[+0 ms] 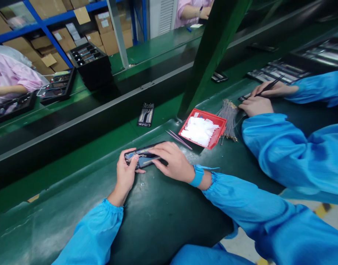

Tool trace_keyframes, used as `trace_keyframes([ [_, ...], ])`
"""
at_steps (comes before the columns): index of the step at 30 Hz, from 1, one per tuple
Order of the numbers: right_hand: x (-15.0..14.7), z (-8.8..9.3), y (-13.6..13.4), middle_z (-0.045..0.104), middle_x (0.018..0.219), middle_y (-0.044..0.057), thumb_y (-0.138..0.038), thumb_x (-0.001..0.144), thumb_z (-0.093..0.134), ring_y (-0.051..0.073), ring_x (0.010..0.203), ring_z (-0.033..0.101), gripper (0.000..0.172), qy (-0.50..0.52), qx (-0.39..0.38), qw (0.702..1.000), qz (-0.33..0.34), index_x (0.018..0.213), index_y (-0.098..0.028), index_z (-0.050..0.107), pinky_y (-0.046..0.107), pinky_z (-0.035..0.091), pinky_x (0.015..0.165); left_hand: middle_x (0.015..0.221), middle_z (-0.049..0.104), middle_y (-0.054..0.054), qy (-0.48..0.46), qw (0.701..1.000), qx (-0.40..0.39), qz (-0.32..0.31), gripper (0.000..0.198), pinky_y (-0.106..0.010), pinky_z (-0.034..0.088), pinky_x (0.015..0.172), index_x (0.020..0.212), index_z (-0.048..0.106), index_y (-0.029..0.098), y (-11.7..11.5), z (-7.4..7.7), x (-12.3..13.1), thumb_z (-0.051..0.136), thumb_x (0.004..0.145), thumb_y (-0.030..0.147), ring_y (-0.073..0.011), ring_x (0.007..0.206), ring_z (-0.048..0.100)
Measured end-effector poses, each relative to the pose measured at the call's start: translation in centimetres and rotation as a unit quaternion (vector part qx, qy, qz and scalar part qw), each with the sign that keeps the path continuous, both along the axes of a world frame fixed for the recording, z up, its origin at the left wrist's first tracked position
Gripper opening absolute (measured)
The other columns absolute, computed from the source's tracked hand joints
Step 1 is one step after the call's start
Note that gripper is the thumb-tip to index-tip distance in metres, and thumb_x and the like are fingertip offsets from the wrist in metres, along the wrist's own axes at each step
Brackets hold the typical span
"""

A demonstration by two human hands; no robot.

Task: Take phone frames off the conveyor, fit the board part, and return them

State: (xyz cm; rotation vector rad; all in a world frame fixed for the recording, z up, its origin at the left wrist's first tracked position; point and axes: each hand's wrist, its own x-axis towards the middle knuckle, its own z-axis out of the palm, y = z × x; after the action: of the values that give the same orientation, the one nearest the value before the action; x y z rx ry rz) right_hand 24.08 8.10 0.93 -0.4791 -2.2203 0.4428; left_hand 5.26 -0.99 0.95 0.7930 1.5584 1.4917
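Left hand (126, 173) clamps the phone frame (143, 157) by its end near the bench's middle, flat on the mat. Right hand (173, 161) pinches a thin tool on it. Best: keep the frame pinned flat, tool low, light pressure. Tweezers (180, 139) and red tray (202, 129) lie just beyond.

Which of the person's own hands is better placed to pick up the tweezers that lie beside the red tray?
Probably the right hand. It rests on the phone frame, on the side nearer the tweezers. The left hand grips the frame's far end and steadies it.
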Motion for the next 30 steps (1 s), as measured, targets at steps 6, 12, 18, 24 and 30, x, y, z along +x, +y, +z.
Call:
trace_keyframes([
  [6, 0.1, -1.2, 2.2, 0.064, 0.118, 0.013, -0.020, 0.089, 0.059, 0.034, 0.112, 0.062, 0.039, 0.033, -0.090, 0.989, -0.113, 0.128, -0.019, 0.058, 0.054, 0.052, 0.100, 0.103, 0.064, -0.003, 0.050, 0.998, 0.022, 0.021, 0.055, -0.030, 0.068, 0.051, 0.122, 0.061, 0.019, 0.2, -0.2, -1.0, 0.078, 0.082, 0.051, -0.0141, 0.075, 0.071],
  [12, 0.0, -2.2, 3.0, 0.067, 0.108, 0.007, -0.022, 0.087, 0.060, 0.025, 0.087, 0.066, 0.040, 0.027, -0.179, 0.979, -0.097, 0.127, -0.022, 0.056, 0.044, 0.059, 0.086, 0.101, 0.067, -0.004, 0.078, 0.997, 0.027, 0.000, 0.053, -0.030, 0.068, 0.053, 0.126, 0.056, 0.019, -0.3, -0.1, -0.1, 0.071, 0.088, 0.053, -0.0143, 0.073, 0.072],
  [18, -0.4, -1.9, 1.9, 0.060, 0.127, 0.012, -0.034, 0.089, 0.070, 0.032, 0.117, 0.061, 0.049, 0.042, -0.180, 0.977, -0.105, 0.133, -0.023, 0.050, 0.052, 0.053, 0.103, 0.103, 0.072, -0.005, 0.151, 0.988, 0.025, -0.007, 0.048, -0.028, 0.067, 0.056, 0.130, 0.052, 0.021, -1.4, -0.6, 1.3, 0.065, 0.094, 0.049, -0.0153, 0.074, 0.075],
  [24, -1.1, -0.9, 0.2, 0.056, 0.125, 0.013, -0.043, 0.083, 0.083, 0.035, 0.120, 0.056, 0.065, 0.063, -0.185, 0.973, -0.120, 0.133, -0.024, 0.047, 0.056, 0.051, 0.104, 0.100, 0.078, -0.006, 0.226, 0.974, 0.023, -0.003, 0.040, -0.026, 0.064, 0.057, 0.129, 0.053, 0.020, -2.3, -0.5, 3.0, 0.061, 0.097, 0.044, -0.0140, 0.061, 0.074],
  [30, -1.1, -0.5, -1.1, 0.045, 0.143, 0.018, -0.039, 0.082, 0.085, 0.037, 0.142, 0.042, 0.068, 0.056, -0.211, 0.969, -0.118, 0.135, -0.024, 0.045, 0.060, 0.042, 0.117, 0.099, 0.079, -0.010, 0.286, 0.957, 0.045, 0.004, 0.038, -0.030, 0.064, 0.065, 0.128, 0.053, 0.020, -2.7, -0.9, 3.9, 0.061, 0.097, 0.040, -0.0199, 0.072, 0.079],
])
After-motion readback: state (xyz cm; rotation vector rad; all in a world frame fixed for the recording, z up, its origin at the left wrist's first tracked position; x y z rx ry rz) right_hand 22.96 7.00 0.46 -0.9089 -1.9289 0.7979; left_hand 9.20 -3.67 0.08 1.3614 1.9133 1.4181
